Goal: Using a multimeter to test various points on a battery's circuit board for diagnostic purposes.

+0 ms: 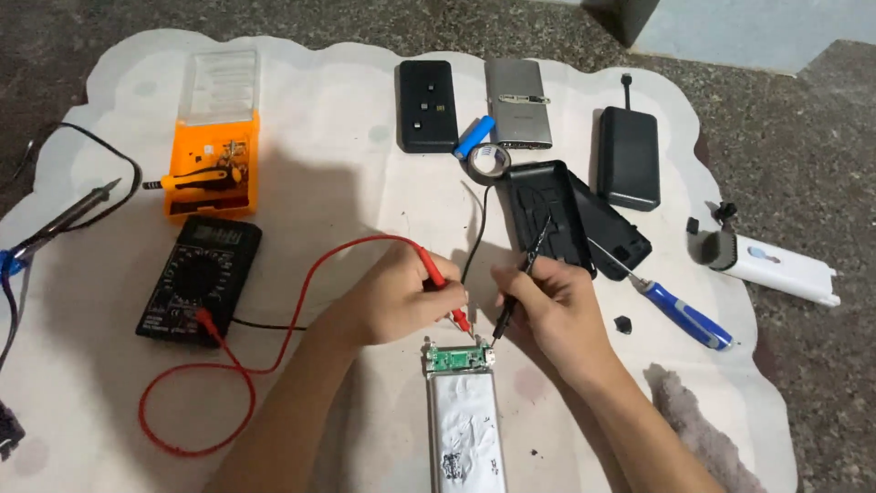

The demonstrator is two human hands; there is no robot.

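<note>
Left hand (397, 297) closed around the red probe (438, 278), tip angled down and toward the right, landing just short of the green circuit board (459, 358). Right hand (557, 306) pinched on the black probe (511, 306), tip slanting down and toward the left, meeting the same board at its right corner. Board directly below and between both hands, about equally near to each, seated at the far end of a flat silver battery pouch (465, 424) whose long axis runs straight back toward the wearer. Probe tips close together over the board's far edge, whether truly touching it too fine to tell. Left of the left hand, well apart, a black multimeter (199, 279) trailing the red lead (228, 374). Beyond the right hand, an opened black casing (546, 215); to its right, a blue-handled screwdriver (680, 315).
</note>
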